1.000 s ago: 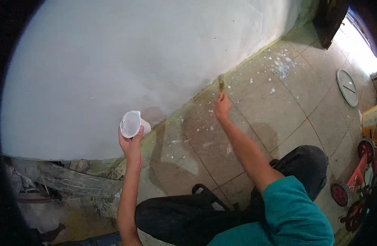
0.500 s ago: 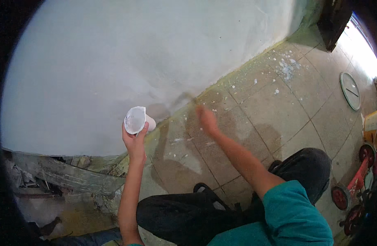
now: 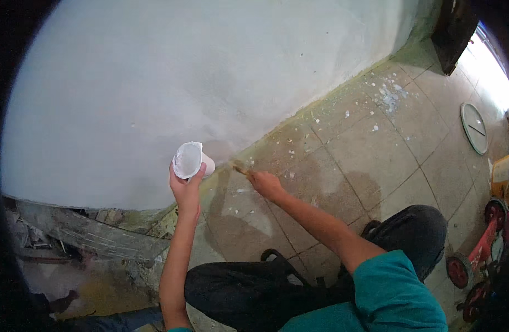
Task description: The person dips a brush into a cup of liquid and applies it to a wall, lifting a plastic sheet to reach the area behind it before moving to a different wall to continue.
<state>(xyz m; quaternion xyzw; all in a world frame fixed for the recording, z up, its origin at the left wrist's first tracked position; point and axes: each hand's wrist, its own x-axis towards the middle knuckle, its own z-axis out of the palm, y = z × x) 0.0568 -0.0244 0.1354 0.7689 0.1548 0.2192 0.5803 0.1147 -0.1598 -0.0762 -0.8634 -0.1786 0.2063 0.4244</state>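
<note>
My left hand [image 3: 185,185] is wrapped round a white cup [image 3: 188,160], its ragged rim smeared with white paint and its mouth tilted toward me. In my right hand [image 3: 265,183] is a small brown paintbrush [image 3: 241,169], pointing left at the foot of the wall. The brush tip is small and dim, so I cannot tell whether it touches the wall. The white-painted wall [image 3: 127,88] rises just beyond both hands. Its lower edge meets the floor in a yellowish strip [image 3: 287,120].
Paint spots dot the tiled floor [image 3: 398,141]. A round lid [image 3: 474,128] lies at the right, above a red wheeled toy [image 3: 480,243] and a yellow container [image 3: 502,177]. Rubble and a grey board [image 3: 88,229] are at the lower left. A dark post [image 3: 452,36] stands far right.
My right hand has swung left and a little down with the paintbrush, toward the cup. The left hand and cup have shifted only slightly to the right.
</note>
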